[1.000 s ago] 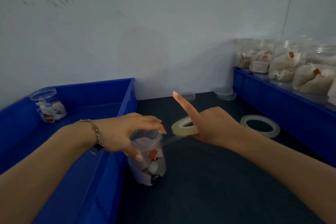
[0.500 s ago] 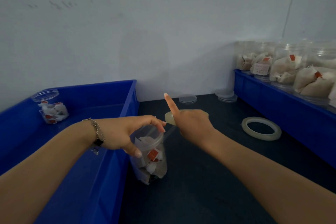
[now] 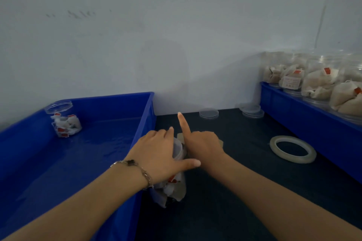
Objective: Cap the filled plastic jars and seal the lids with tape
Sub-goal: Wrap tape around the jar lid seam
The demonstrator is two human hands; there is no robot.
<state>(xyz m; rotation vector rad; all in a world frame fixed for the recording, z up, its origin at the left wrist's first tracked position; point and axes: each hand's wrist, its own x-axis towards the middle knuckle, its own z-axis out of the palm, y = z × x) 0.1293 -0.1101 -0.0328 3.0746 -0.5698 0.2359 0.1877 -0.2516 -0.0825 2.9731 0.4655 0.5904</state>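
Note:
A clear plastic jar [image 3: 172, 188] filled with white sachets stands on the dark table, its lid [image 3: 179, 148] on top. My left hand [image 3: 158, 154] lies over the lid, thumb stretched to the right, fingers curved round the far rim. My right hand [image 3: 201, 145] is close beside the lid on its right and grips a roll of clear tape [image 3: 181, 136], mostly hidden behind the hand; its index finger points straight up. Whether tape touches the lid cannot be seen.
A blue tray [image 3: 145, 123] on the left holds one capped jar [image 3: 63, 119]. A blue tray [image 3: 305, 115] on the right carries several filled jars [image 3: 317, 82]. A second tape roll [image 3: 292, 148] and loose clear lids [image 3: 208, 113] lie on the table.
My right hand with the tape roll has moved left, up against the jar lid. My left hand has turned over the lid, thumb now pointing right.

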